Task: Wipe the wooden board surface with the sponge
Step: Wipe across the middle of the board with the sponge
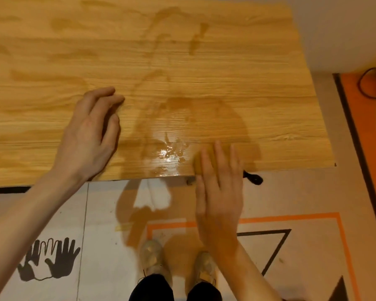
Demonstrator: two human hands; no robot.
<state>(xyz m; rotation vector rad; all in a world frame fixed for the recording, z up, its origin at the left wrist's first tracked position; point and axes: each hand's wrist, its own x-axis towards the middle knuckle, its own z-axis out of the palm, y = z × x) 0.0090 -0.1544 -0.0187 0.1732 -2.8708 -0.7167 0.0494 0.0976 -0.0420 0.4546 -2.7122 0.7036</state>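
My right grip presses flat, fingers straight, on the sponge at the wet board's near edge; my left grip rests relaxed, holding nothing.

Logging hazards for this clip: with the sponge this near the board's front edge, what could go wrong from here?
1. The right hand presses the sponge flat at the wooden board's near edge; a stroke toward the body could push the puddle over onto the floor by the shoes.
2. The left hand rests beside wet streaks and might slip.
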